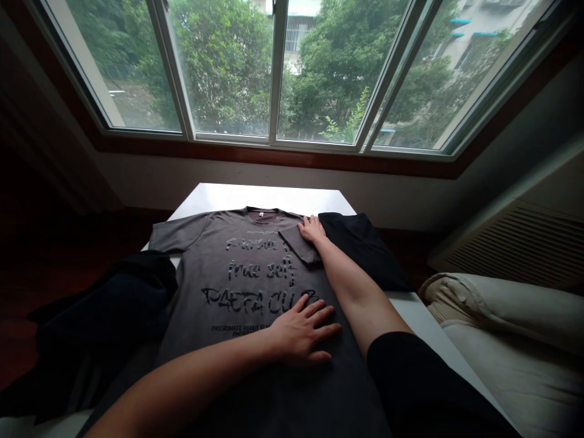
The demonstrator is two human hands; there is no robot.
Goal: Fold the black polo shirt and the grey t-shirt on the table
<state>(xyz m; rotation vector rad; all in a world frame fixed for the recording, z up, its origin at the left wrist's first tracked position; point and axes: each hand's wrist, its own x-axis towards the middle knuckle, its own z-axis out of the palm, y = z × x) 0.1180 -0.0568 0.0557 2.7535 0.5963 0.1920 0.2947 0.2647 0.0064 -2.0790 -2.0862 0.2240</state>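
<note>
A dark grey T-shirt [191,316] with black lettering lies front up, its collar toward the window. Its left-hand sleeve [177,234] stretches outward, while the right-hand sleeve [301,246] is folded in over the chest. My left hand [303,331] rests flat on the printed chest with its fingers spread. Up at the right shoulder, my right hand [312,229] lies with fingers extended on the edge of the folded sleeve. Beside that hand is a folded black garment [360,249].
The white table [269,196] stands below a wide window [274,73]. Dark crumpled clothes [114,310] hang over its left side. To the right are a cream padded cushion or bedding [506,328] and a slatted panel [524,237].
</note>
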